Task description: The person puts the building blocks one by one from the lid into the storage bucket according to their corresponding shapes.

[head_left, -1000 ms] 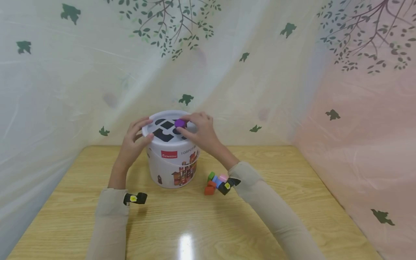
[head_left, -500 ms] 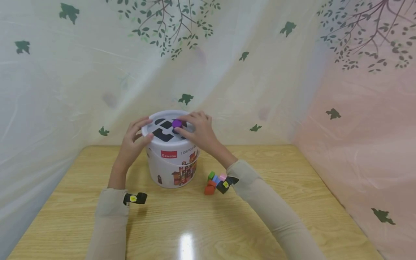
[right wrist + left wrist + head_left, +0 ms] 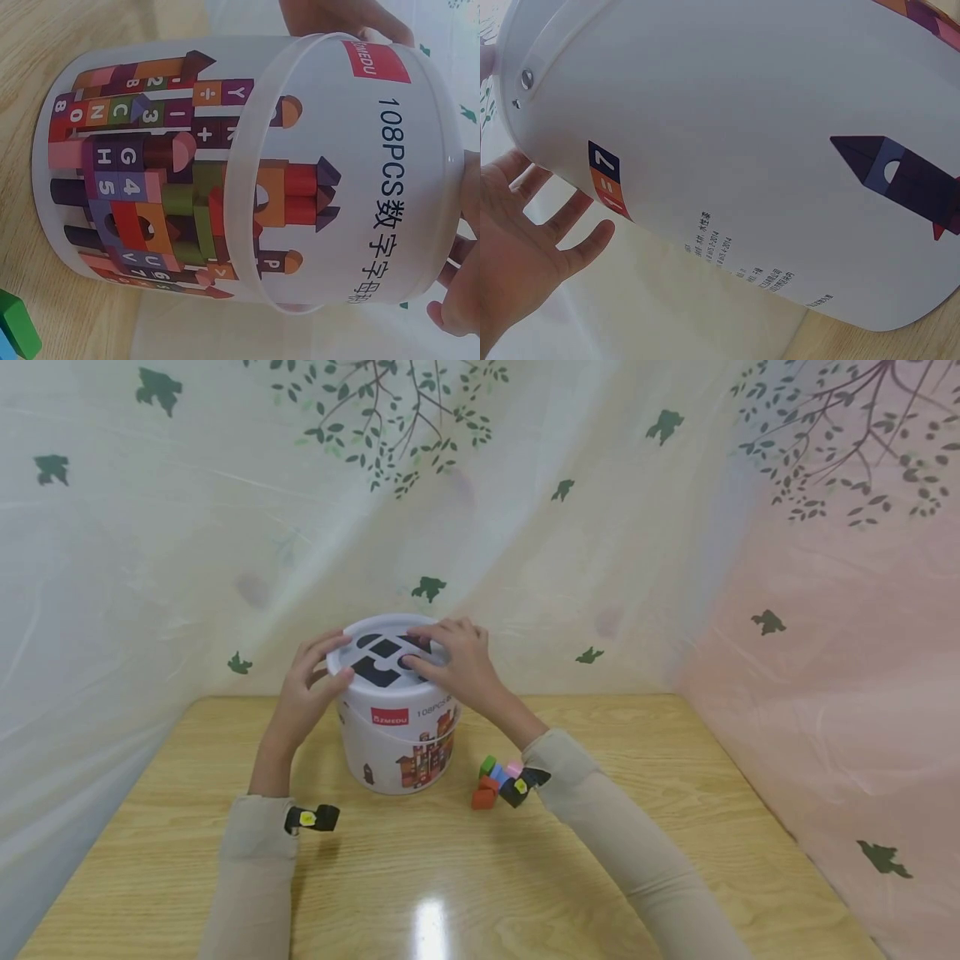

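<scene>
A white lidded bucket [image 3: 375,747] stands near the back of the table, with a castle of blocks printed on its side. Dark shaped openings show in its lid [image 3: 397,691]. My left hand [image 3: 306,681] holds the lid's left rim, thumb on the near side; in the left wrist view its fingers [image 3: 570,217] lie along and behind the bucket wall. Over the right part of the lid hovers my right hand [image 3: 467,662], thumb and index finger spread apart around the openings, nothing visible between them. The right wrist view shows this hand only partly, beside the rim.
Right of the bucket lie several small blocks: a green block [image 3: 487,765], an orange block [image 3: 483,799], a blue block [image 3: 499,776] and a pink block [image 3: 514,770]. My right wrist camera [image 3: 515,791] partly covers them. A patterned curtain [image 3: 570,577] hangs behind the table.
The purple block that my right thumb and index finger held above the lid is out of sight now. The hand shifted slightly left earlier. My left hand stays on the rim.
</scene>
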The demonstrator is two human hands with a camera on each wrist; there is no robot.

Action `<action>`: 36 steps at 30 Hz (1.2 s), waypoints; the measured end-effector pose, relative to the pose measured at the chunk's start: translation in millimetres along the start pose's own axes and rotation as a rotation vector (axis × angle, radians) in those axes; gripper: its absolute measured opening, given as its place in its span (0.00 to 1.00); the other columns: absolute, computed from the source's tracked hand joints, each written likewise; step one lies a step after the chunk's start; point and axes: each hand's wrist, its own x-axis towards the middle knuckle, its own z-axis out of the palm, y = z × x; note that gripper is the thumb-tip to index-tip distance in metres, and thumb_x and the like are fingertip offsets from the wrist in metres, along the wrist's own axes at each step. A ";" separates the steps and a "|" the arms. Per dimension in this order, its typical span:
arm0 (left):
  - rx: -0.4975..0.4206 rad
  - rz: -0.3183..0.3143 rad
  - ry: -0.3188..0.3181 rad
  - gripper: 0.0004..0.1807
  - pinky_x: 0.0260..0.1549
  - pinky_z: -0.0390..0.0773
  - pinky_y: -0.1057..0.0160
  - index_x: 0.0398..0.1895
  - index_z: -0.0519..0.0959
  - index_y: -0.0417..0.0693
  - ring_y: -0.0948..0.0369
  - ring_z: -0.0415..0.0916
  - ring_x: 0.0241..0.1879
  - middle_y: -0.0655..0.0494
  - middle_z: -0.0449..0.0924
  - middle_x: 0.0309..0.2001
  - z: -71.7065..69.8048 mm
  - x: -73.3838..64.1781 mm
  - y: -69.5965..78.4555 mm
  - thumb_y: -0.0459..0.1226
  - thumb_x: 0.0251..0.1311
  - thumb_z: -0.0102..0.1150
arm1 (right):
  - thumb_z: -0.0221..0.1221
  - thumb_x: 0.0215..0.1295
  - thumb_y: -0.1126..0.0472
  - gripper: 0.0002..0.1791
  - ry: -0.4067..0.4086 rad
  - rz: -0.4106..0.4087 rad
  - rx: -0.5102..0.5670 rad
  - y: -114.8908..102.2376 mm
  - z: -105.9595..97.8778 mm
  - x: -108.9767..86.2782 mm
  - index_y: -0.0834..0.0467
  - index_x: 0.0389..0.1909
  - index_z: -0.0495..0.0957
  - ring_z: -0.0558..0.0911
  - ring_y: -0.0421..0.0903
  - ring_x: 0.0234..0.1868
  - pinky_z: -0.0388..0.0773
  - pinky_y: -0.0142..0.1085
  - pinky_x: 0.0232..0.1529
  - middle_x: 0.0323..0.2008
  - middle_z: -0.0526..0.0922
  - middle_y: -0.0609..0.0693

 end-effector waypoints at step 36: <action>-0.010 -0.019 0.001 0.31 0.72 0.63 0.35 0.75 0.68 0.52 0.49 0.56 0.74 0.55 0.56 0.78 0.2 1.1 0.1 0.42 0.68 0.58 | 0.59 0.72 0.48 0.26 0.005 -0.085 -0.058 73.3 -35.7 -44.3 0.56 0.66 0.75 0.71 0.52 0.62 0.57 0.56 0.69 0.58 0.81 0.55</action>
